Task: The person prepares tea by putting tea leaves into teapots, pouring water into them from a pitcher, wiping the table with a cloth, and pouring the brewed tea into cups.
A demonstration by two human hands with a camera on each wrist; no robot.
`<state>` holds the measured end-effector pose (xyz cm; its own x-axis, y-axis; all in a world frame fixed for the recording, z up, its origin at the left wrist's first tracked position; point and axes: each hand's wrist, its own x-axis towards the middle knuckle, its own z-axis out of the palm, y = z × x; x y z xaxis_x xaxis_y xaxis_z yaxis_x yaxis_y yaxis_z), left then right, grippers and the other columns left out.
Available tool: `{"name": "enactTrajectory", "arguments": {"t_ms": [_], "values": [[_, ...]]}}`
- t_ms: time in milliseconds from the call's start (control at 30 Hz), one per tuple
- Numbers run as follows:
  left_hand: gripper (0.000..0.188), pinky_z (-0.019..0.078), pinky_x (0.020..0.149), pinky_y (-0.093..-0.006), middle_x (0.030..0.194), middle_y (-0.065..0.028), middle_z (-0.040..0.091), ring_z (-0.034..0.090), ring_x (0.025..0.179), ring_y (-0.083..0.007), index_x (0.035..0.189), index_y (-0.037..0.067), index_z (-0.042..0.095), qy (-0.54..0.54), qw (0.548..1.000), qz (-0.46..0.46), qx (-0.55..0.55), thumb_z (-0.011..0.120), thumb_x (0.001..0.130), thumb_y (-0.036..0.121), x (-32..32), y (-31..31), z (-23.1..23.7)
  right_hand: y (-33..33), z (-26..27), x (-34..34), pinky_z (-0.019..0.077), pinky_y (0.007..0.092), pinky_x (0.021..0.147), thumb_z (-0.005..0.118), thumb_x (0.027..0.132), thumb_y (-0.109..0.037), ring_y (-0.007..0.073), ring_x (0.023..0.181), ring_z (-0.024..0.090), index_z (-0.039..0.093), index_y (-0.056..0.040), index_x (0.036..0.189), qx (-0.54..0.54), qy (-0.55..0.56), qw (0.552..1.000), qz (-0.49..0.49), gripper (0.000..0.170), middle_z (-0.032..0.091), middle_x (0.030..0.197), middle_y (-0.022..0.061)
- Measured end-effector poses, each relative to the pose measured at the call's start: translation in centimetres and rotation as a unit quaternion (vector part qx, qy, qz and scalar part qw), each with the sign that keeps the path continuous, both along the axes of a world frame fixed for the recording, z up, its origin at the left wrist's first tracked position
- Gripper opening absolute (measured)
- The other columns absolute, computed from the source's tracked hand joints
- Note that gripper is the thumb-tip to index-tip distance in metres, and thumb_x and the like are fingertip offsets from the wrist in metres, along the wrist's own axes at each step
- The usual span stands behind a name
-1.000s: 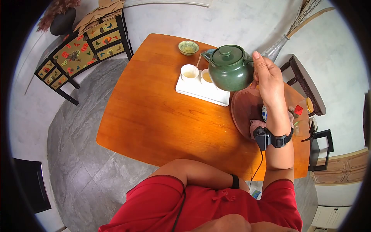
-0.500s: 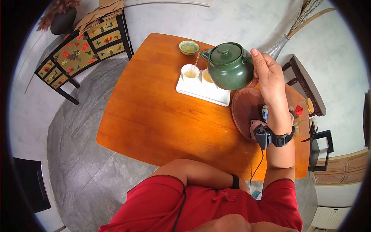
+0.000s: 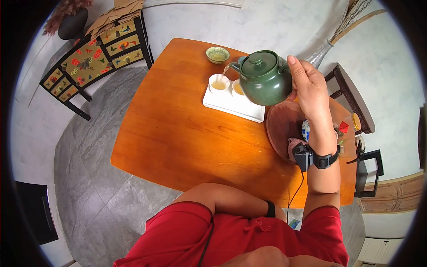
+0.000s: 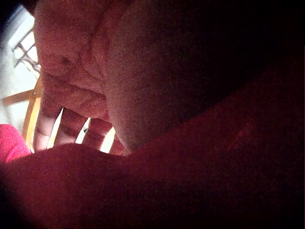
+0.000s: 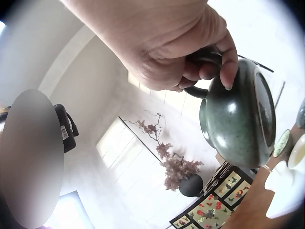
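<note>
My right hand grips the handle of a dark green lidded teapot, raised and tilted over the table. From its spout a thin stream of tea falls into the left white cup, which holds pale tea. Beside that cup stands a second white cup with amber liquid, partly covered by the pot. Both cups are on a white rectangular tray. In the left wrist view my left hand lies against red cloth, its fingers extended and slightly apart; the head view hides it.
A pale green bowl stands behind the tray on the wooden table. At the right are a round brown tray, a pink cloth and a jar with a yellow lid. A painted cabinet is at the far left.
Tea keeps streaming into the left cup, and the stream looks a little thicker now. The teapot and my right hand have shifted only slightly.
</note>
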<state>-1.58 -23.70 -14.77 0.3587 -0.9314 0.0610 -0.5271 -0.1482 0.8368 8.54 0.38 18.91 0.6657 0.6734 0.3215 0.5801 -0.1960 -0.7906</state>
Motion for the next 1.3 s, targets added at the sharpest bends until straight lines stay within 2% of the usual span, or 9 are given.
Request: {"name": "enactTrajectory", "arguments": {"t_ms": [267,633,733,767,833,967,1067,1233,1300], "values": [[0.043,0.0497,0.082,-0.0468,0.101,-0.0242,0.067,0.063,0.093,-0.0382,0.101,-0.003,0.068,-0.002,0.999,0.002,0.034,0.049,0.090,0.033,0.0,0.3,0.7,-0.1,0.7,-0.1,0.0410,0.0259,0.045,0.057,0.097,-0.042,0.0091,0.048,0.048,0.061,0.0018,0.080,0.007,-0.006,1.000,0.002,0.047,0.050,0.058,0.0014],[0.046,0.0421,0.098,-0.0421,0.130,-0.0175,0.059,0.057,0.116,-0.0333,0.129,0.007,0.059,0.107,0.991,-0.045,-0.067,0.047,0.097,0.038,2.7,-4.3,-4.0,-0.1,2.0,-0.5,0.0456,0.0240,0.046,0.058,0.096,-0.042,0.0088,0.050,0.050,0.063,0.0029,0.084,0.008,-0.011,1.000,-0.002,0.047,0.051,0.060,0.0011],[0.045,0.0415,0.099,-0.0415,0.132,-0.0168,0.058,0.056,0.118,-0.0320,0.129,0.007,0.058,0.099,0.988,-0.088,-0.076,0.047,0.097,0.037,3.6,-6.1,-6.2,0.0,2.2,-0.8,0.0452,0.0239,0.046,0.058,0.096,-0.043,0.0084,0.050,0.050,0.063,0.0031,0.085,0.017,-0.010,1.000,0.004,0.048,0.051,0.060,0.0011],[0.045,0.0415,0.099,-0.0415,0.132,-0.0168,0.058,0.056,0.118,-0.0320,0.129,0.007,0.058,0.099,0.988,-0.088,-0.076,0.047,0.097,0.037,1.1,-1.1,-2.8,0.0,2.4,-0.9,0.0451,0.0238,0.046,0.058,0.096,-0.043,0.0085,0.050,0.050,0.064,0.0031,0.085,0.020,-0.004,1.000,0.000,0.048,0.051,0.060,0.0011],[0.041,0.0476,0.084,-0.0464,0.103,-0.0213,0.067,0.062,0.096,-0.0371,0.103,0.002,0.068,0.083,0.995,0.003,-0.046,0.048,0.091,0.036,-0.7,4.9,6.7,0.0,2.5,-0.8,0.0450,0.0237,0.046,0.058,0.096,-0.043,0.0085,0.050,0.050,0.064,0.0030,0.085,0.022,0.002,1.000,-0.003,0.047,0.051,0.060,0.0012],[0.042,0.0475,0.084,-0.0458,0.104,-0.0206,0.067,0.062,0.096,-0.0359,0.105,0.002,0.068,0.049,0.998,0.027,0.021,0.047,0.092,0.036,-0.1,-0.3,-0.7,0.2,2.6,-0.3,0.0438,0.0234,0.045,0.058,0.096,-0.042,0.0090,0.049,0.051,0.064,0.0028,0.085,0.025,-0.014,1.000,-0.006,0.047,0.051,0.060,0.0014],[0.042,0.0475,0.084,-0.0452,0.106,-0.0201,0.067,0.062,0.096,-0.0351,0.106,0.002,0.068,0.062,0.998,0.024,0.020,0.047,0.093,0.036,0.1,-1.3,-2.1,0.4,2.7,-0.2,0.0432,0.0235,0.045,0.058,0.096,-0.042,0.0088,0.048,0.050,0.064,0.0024,0.085,0.036,-0.014,0.999,-0.013,0.047,0.051,0.060,0.0014],[0.042,0.0474,0.084,-0.0457,0.107,-0.0202,0.067,0.063,0.096,-0.0346,0.105,0.002,0.069,0.107,0.994,0.007,0.025,0.048,0.092,0.036,0.0,0.2,0.1,0.4,1.6,0.2,0.0425,0.0231,0.044,0.058,0.096,-0.044,0.0079,0.047,0.048,0.061,-0.0003,0.078,0.066,0.014,0.998,-0.009,0.047,0.049,0.059,-0.0002],[0.043,0.0474,0.085,-0.0457,0.108,-0.0204,0.066,0.063,0.098,-0.0349,0.105,0.002,0.069,0.091,0.996,0.002,0.025,0.049,0.092,0.037,0.0,0.6,0.9,0.4,0.1,0.6,0.0414,0.0220,0.044,0.056,0.097,-0.042,0.0055,0.051,0.040,0.051,-0.0103,0.069,0.130,0.071,0.989,0.021,0.042,0.038,0.059,-0.0046]]}}
